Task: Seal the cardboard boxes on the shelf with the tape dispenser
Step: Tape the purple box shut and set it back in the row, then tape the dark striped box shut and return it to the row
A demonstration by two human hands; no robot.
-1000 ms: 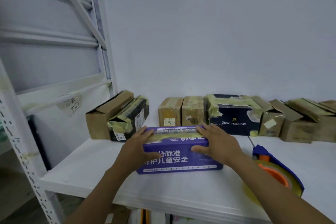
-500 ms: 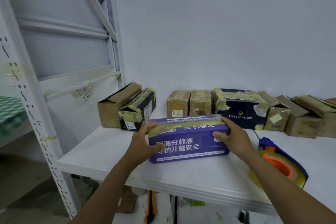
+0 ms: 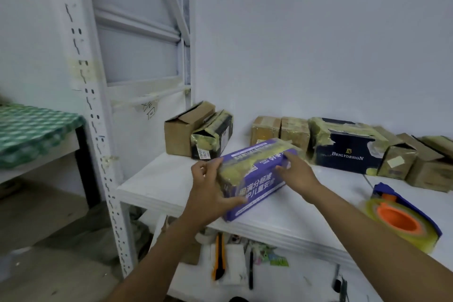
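- The purple box [image 3: 255,179] sits mid-frame at the front of the white shelf [image 3: 159,186]. Its long axis runs slantwise from lower left to upper right of the frame, and yellowish tape already lies along its top.
- Your left hand [image 3: 208,189] grips the box's lower-left end, with the fingers wrapped over the taped end and the thumb pressed on the front face.
- Your right hand [image 3: 297,175] holds the upper-right end, with the fingers over the top edge and the thumb on the front.
- I cannot tell whether the box's underside touches the shelf or is raised off it.
- The tape dispenser [image 3: 404,220] lies at lower right of the frame, apart from the box and just beyond your right forearm.
- The right hand is much the nearer one, so any taping pass likely starts with it letting go and reaching right.
- The left arm comes in from bottom centre and the right from the lower-right corner.
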